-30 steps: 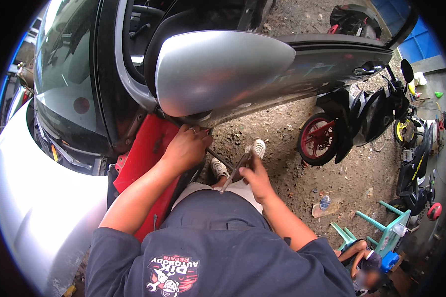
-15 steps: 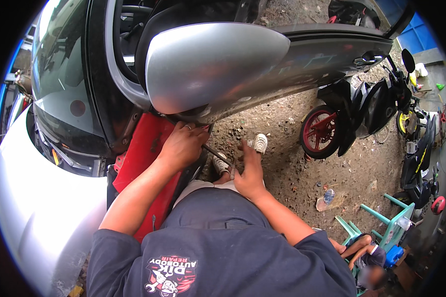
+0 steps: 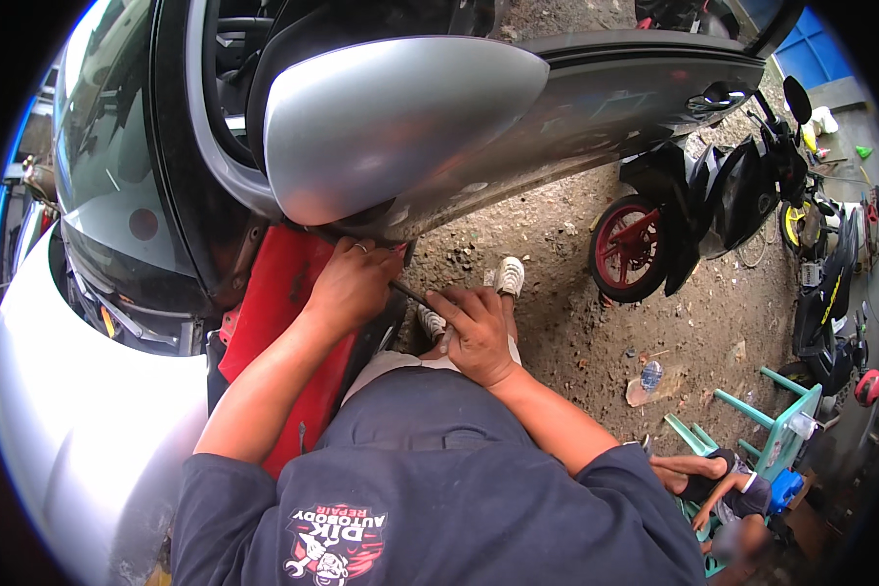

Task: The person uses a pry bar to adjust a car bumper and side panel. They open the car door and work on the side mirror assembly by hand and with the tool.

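Observation:
A thin dark metal rod point(image 3: 410, 292) slants between my two hands below the car's grey side mirror point(image 3: 391, 127). My left hand point(image 3: 354, 285), with a ring on one finger, is closed round its upper part beside the red body panel point(image 3: 281, 283). My right hand point(image 3: 479, 337) has its fingers laid over the lower part, near my shorts, the thumb beneath. The rod's far tip is hidden behind my left hand and the panel, so I cannot see what it touches.
The open grey car door point(image 3: 596, 127) spans overhead. A white front body section point(image 3: 98, 410) is at the left. To the right are a black motorcycle point(image 3: 723, 210) with a red wheel, a plastic bottle point(image 3: 649, 376), green stools point(image 3: 786, 430) and a seated person point(image 3: 728, 488).
My right hand has moved up and left along the rod, its spread fingers now closing over it. My left hand stays by the panel. The view has shifted slightly.

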Demonstrator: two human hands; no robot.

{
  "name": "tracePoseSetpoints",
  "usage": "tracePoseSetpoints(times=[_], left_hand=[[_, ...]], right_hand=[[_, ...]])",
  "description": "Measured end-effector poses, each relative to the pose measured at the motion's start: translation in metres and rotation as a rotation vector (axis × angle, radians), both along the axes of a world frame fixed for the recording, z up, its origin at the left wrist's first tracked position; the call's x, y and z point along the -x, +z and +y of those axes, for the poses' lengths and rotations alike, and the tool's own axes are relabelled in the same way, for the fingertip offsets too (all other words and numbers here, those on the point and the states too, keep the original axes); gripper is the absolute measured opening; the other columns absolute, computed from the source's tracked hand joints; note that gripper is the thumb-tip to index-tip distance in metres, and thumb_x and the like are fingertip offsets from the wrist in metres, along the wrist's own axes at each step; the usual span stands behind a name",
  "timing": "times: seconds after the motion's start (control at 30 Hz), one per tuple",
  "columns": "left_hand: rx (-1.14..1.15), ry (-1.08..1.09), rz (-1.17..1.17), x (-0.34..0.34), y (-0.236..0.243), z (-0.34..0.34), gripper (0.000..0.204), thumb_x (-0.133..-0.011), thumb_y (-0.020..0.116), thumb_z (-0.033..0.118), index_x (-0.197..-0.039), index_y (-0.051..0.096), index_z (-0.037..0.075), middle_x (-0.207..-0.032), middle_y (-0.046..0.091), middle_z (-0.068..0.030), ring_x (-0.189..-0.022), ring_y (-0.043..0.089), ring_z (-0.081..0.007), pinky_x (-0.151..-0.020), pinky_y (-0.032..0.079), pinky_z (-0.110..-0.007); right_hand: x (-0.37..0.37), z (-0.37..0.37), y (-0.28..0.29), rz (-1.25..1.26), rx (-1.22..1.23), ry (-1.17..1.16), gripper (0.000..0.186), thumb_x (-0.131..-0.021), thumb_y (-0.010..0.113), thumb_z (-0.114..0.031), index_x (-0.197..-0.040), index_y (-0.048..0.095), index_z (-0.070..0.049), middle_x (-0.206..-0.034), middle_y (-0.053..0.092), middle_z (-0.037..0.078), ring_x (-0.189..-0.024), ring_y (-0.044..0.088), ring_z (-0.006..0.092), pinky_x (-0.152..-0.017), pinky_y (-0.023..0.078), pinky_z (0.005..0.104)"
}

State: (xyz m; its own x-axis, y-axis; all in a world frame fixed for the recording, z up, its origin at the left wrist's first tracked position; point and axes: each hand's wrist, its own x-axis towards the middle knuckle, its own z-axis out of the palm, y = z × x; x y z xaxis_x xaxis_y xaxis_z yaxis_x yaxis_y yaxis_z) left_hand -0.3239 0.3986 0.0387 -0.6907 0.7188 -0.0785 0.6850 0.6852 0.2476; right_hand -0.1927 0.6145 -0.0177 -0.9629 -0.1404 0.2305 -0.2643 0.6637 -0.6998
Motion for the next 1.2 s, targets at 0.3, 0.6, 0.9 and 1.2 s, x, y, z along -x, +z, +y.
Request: tracePoseSetpoints(times=[0.3,0.6,0.9,1.2], left_hand=[[0.012,-0.008,0.011,0.001,-0.002,-0.003,0.026,-0.08,0.068,0.012,-0.105,0.074,0.013,-0.101,0.075,-0.0036,-0.101,0.065,-0.0271,-0.098,0.045,-0.044],[-0.078,0.011,0.019,-0.002,0.001,-0.008,0.026,-0.08,0.061,0.009,-0.103,0.074,0.009,-0.105,0.075,-0.0046,-0.105,0.067,-0.0275,-0.099,0.046,-0.044],[0.001,-0.032,0.003,-0.002,0.005,0.0,0.023,-0.079,0.063,0.01,-0.099,0.073,0.01,-0.105,0.075,-0.0069,-0.109,0.066,-0.0269,-0.099,0.045,-0.044],[-0.046,-0.014,0.002,-0.005,0.009,-0.002,0.029,-0.081,0.067,0.015,-0.109,0.072,0.009,-0.109,0.071,-0.0091,-0.111,0.064,-0.0283,-0.104,0.044,-0.044]], right_hand=[[-0.01,0.028,-0.02,-1.356,1.404,0.012,0.07,-0.101,0.06,-0.044,-0.156,0.045,-0.004,-0.131,0.065,0.008,-0.11,0.062,0.0183,-0.087,0.046,0.0302],[0.009,0.003,0.028,0.144,-0.166,0.125,0.073,-0.082,0.081,-0.023,-0.151,0.057,-0.017,-0.12,0.07,0.007,-0.109,0.063,0.0284,-0.099,0.046,0.0452],[-0.003,0.011,0.022,-0.134,0.114,0.018,0.05,-0.089,0.069,-0.004,-0.139,0.065,-0.006,-0.121,0.066,0.015,-0.114,0.06,0.036,-0.096,0.049,0.0442],[-0.006,0.01,0.031,-0.424,0.618,0.002,0.034,-0.105,0.064,-0.014,-0.136,0.065,-0.001,-0.101,0.071,0.01,-0.1,0.067,0.0219,-0.092,0.052,0.0348]])
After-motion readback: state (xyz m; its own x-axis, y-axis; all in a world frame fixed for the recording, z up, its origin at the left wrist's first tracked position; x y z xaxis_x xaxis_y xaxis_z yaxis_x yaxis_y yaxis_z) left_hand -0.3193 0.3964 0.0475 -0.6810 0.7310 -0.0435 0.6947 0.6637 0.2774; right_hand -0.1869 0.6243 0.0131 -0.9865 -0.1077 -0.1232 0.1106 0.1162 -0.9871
